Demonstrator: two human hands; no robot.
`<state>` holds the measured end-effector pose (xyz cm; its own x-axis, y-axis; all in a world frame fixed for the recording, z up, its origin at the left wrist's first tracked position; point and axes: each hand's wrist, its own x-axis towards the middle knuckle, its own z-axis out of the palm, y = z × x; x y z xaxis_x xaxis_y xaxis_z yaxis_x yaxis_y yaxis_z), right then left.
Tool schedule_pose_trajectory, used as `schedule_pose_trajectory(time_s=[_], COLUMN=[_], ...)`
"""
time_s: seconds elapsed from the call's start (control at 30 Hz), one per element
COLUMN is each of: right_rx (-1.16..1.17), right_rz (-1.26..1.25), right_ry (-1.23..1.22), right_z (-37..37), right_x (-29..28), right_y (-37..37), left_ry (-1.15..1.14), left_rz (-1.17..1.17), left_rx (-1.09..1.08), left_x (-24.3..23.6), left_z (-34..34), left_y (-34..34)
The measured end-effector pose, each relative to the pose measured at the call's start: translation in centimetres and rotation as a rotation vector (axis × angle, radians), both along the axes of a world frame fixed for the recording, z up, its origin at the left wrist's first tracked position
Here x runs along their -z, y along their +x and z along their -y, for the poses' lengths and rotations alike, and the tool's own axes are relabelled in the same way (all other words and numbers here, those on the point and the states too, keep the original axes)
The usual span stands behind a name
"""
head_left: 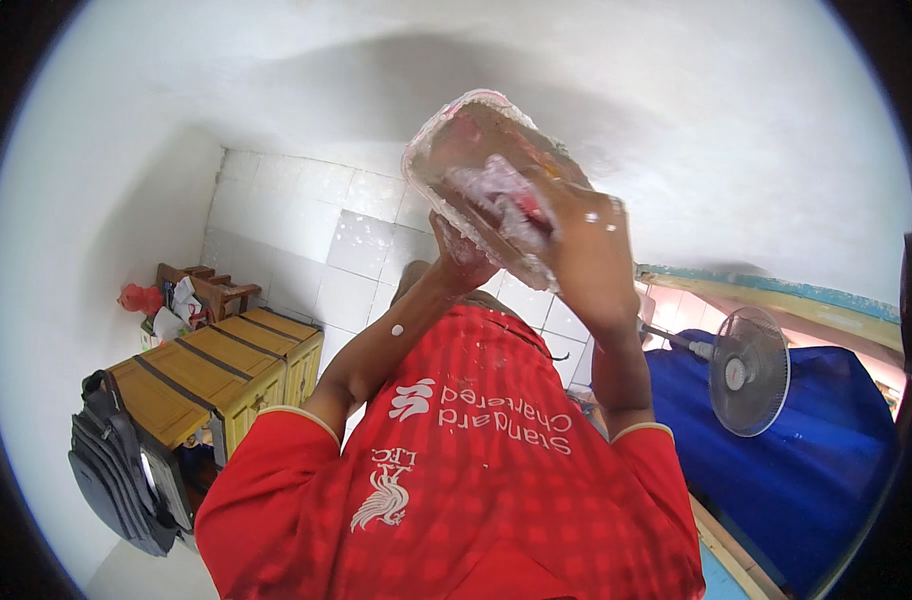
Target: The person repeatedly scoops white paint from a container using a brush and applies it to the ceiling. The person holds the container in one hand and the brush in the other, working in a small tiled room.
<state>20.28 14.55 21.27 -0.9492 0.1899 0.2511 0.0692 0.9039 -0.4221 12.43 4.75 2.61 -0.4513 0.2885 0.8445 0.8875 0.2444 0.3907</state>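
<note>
A long, shallow container (431,145) with rounded corners is tilted up in front of the wall, its rim crusted with white paste. My left hand (463,254) is closed around its lower left edge from underneath, and white smears show on the fingers. Over the container's inside, my right hand (583,228) is closed at a crumpled, whitish and pink piece (496,190). That piece is blurred by motion; it looks soft, but I cannot make out its kind. White specks dot both hands and my left forearm.
Wall and tiled floor (348,298) show white spatters. A yellow-brown cabinet (191,375), black backpack (116,465) and wooden stool (214,292) are at left. On the right stand a fan (748,375), a blue cloth cover (826,440) and a pale blue ledge (776,287).
</note>
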Motion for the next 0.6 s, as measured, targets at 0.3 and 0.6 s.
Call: schedule_pose_trajectory(time_s=[0.3,0.6], right_rx=[0.061,0.06], right_rz=[0.013,-0.029], right_ry=[0.17,0.005], right_z=[2.1,4.1], right_x=[1.4,1.0], right_y=[-1.8,-3.8], left_ry=[0.799,1.019], left_rz=[1.343,1.836], left_rx=[1.014,1.016], left_x=[-0.6,0.8], left_z=[1.4,1.9], left_y=[-0.6,-1.3])
